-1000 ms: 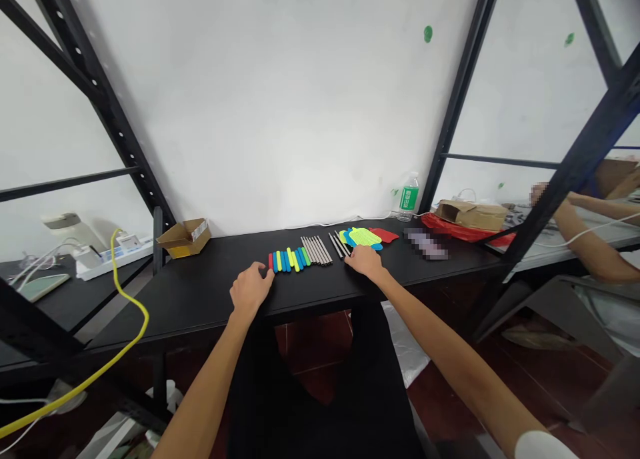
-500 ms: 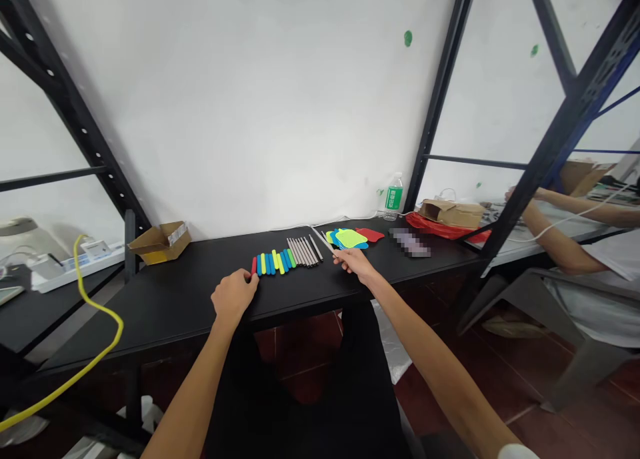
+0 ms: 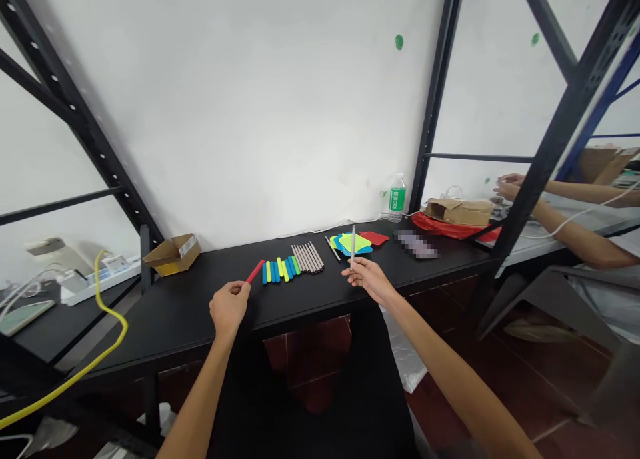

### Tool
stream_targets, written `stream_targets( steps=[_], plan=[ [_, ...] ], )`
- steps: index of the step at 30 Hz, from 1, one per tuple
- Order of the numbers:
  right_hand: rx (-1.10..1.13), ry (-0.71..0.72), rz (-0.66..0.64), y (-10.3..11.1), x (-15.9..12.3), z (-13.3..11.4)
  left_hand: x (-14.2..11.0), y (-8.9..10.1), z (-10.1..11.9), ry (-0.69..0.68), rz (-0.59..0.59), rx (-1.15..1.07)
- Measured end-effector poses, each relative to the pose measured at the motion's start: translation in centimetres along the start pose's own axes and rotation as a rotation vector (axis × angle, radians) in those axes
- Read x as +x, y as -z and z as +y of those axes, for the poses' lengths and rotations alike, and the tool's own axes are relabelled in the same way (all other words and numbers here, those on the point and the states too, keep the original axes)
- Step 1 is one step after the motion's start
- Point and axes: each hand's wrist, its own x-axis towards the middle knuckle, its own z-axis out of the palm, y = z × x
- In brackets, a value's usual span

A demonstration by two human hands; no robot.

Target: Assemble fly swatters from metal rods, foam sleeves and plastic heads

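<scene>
Between its fingertips, my left hand [image 3: 230,305] grips a slim red stick [image 3: 256,271], tilted up to the right above the table. Raised over the table on the right, my right hand [image 3: 369,277] pinches a thin silver metal rod [image 3: 353,242] that stands nearly upright. A row of blue, yellow and green sticks [image 3: 281,270] lies between the hands, with several metal rods [image 3: 308,257] side by side next to it. Another single rod [image 3: 333,249] rests by a pile of flat yellow and blue pieces [image 3: 356,241]; a red flat piece [image 3: 376,237] lies behind them.
An open cardboard box [image 3: 173,254] stands at the table's left end. At the right are a water bottle [image 3: 397,199], a blurred item [image 3: 416,243] and another box [image 3: 460,212] on red plastic. A yellow cable [image 3: 113,344] hangs at left; another person's arms [image 3: 575,225] show at far right.
The red stick has been lifted from the row's left end by my left hand. My right hand has raised its metal rod and tipped it upright. The view has shifted slightly.
</scene>
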Motion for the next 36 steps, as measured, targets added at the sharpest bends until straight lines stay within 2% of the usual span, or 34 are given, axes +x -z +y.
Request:
stream_targets(
  steps=[3,6,10,14,18,22,28,33,36],
  plan=[
    [0.012,-0.007,-0.002,0.0,-0.7,-0.1,-1.5,0.4,-0.8,-0.051,-0.027,-0.109],
    [0.013,-0.014,0.001,0.0,-1.0,-0.1,-3.1,0.4,-1.3,-0.147,-0.096,-0.121],
    [0.021,0.013,0.013,-0.1,-0.9,0.0,-4.0,0.3,-1.2,-0.221,-0.161,-0.027],
    [-0.031,0.039,-0.006,-0.6,-0.9,-0.1,-4.1,0.3,-0.6,-0.233,-0.205,0.133],
    [-0.149,0.046,0.020,-1.1,-1.0,-0.4,-4.5,0.3,-0.3,-0.289,-0.192,0.193],
    [-0.170,0.015,-0.023,-1.3,-0.8,0.0,-4.9,0.3,-0.1,-0.342,-0.175,0.218],
    [-0.294,0.159,0.047,-1.5,-0.6,0.8,-5.3,0.3,0.0,-0.446,-0.173,0.243],
    [-0.214,0.042,0.019,-1.6,-0.9,0.2,-5.4,0.2,-0.1,-0.478,-0.156,0.267],
    [-0.200,0.042,0.034,-1.4,-0.8,0.3,-5.4,0.1,-0.1,-0.484,-0.151,0.275]
  ],
)
